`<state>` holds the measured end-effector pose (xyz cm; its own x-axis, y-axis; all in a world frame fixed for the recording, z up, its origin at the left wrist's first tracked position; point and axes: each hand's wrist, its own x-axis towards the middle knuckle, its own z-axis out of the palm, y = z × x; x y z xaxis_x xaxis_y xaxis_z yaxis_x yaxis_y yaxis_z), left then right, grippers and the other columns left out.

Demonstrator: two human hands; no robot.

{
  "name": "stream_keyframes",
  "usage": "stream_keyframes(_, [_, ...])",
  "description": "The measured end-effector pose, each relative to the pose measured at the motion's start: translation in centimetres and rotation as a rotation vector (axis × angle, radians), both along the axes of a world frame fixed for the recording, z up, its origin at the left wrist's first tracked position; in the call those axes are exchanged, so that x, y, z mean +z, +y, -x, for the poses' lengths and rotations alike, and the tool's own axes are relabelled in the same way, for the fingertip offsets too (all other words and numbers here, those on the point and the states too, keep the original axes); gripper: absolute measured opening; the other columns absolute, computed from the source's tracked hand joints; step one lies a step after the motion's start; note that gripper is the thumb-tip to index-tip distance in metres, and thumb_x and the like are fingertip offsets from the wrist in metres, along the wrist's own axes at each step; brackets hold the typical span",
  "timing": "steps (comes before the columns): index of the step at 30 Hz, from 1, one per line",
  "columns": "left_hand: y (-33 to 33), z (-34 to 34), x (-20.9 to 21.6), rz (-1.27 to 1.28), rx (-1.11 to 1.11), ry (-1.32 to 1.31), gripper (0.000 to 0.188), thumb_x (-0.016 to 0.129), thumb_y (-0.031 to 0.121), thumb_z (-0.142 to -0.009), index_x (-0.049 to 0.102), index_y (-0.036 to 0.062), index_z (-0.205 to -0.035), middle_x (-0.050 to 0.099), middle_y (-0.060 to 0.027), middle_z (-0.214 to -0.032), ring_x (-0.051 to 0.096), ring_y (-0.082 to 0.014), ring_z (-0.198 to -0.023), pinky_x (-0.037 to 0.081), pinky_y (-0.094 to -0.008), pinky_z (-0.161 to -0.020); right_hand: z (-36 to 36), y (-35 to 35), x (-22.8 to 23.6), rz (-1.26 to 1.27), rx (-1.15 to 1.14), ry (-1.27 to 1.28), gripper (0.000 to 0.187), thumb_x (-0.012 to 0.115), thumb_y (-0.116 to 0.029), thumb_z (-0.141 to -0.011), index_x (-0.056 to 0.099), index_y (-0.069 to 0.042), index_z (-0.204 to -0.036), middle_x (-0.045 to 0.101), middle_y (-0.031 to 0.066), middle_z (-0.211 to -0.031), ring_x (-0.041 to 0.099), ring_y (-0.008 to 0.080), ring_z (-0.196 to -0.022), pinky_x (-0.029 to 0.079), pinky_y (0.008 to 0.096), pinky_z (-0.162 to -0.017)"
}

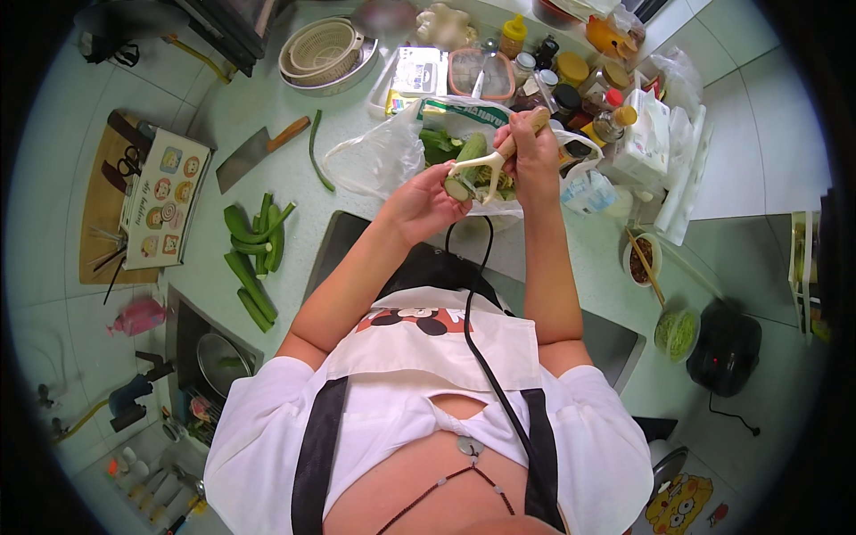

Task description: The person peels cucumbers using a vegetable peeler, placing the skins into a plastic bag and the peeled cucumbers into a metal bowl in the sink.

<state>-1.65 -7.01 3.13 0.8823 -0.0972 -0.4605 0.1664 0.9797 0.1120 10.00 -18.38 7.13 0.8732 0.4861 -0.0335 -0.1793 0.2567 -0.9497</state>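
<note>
My left hand (422,205) grips a green gourd (466,160) by its cut lower end, held up over a clear plastic bag (379,156) with peelings in it. My right hand (533,147) is closed on the wooden handle of a white Y-shaped peeler (486,163), whose blade lies against the gourd's side. Both hands are raised above the countertop, in front of my chest.
Several green gourds (254,259) lie on the counter at left, beside a cleaver (251,153) and a knife block (160,209). Stacked colander baskets (323,52) stand behind. Jars and sauce bottles (584,85) crowd the right. A sink (209,357) sits lower left, a small bowl with chopsticks (642,259) right.
</note>
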Motion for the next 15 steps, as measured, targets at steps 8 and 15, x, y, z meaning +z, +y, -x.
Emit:
stream_keyframes(8, [1.4,0.4,0.3,-0.018,-0.042,-0.004,0.024,0.053,0.018,-0.084,0.049,0.0033,-0.102,0.055,-0.0085,-0.096,0.054,-0.0186,-0.086,0.046,-0.0331,-0.075,1.3,1.6,0.6,0.041,-0.075,-0.101,0.021,0.050,-0.028,-0.084,0.044,-0.008,-0.081,0.051,0.0011,-0.061,0.038,0.0029,-0.043,0.027,0.0161,-0.036])
stream_keyframes(15, [1.9,0.1,-0.8,-0.074,-0.088,-0.049,0.022,0.052,0.017,-0.085,0.049,0.0034,-0.103,0.055,-0.0096,-0.098,0.053,-0.0191,-0.086,0.045,-0.0315,-0.075,0.9,2.0,-1.8,0.041,-0.086,-0.066,0.019,0.052,-0.022,-0.084,0.041,-0.007,-0.083,0.049,0.0022,-0.061,0.042,0.0052,-0.048,0.031,0.0182,-0.039])
